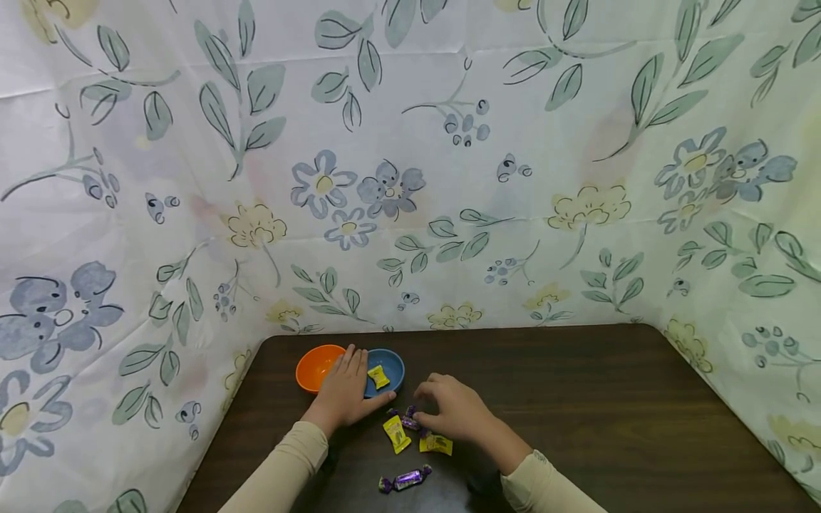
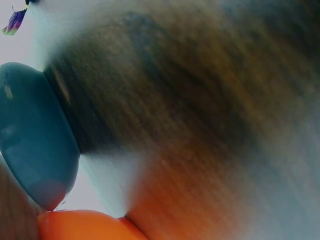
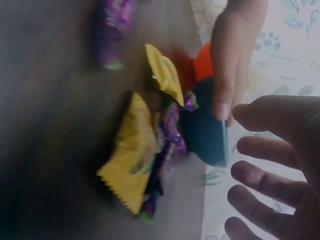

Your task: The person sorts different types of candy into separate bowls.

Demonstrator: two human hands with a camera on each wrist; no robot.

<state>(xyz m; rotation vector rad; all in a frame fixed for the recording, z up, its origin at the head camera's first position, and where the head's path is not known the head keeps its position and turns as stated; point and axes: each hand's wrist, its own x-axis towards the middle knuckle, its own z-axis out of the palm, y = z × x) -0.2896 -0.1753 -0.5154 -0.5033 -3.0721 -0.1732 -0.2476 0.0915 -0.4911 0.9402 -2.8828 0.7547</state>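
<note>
My left hand (image 1: 345, 390) rests with straight fingers across the rims of an orange bowl (image 1: 312, 367) and a blue bowl (image 1: 395, 374), which holds a yellow-wrapped candy (image 1: 379, 377). Over the purple candies (image 1: 409, 420) just in front of the blue bowl hovers my right hand (image 1: 457, 409); the right wrist view shows its fingers (image 3: 262, 150) spread and holding nothing. Two yellow candies (image 1: 397, 434) (image 3: 131, 155) lie beside the purple ones. The left wrist view catches the sides of the blue bowl (image 2: 37, 135) and orange bowl (image 2: 85, 226).
Another purple candy (image 1: 408, 479) lies apart, nearer the table's front. The dark wooden table (image 1: 577, 399) extends to the right. A floral cloth (image 1: 436, 178) hangs behind the table and along both its sides.
</note>
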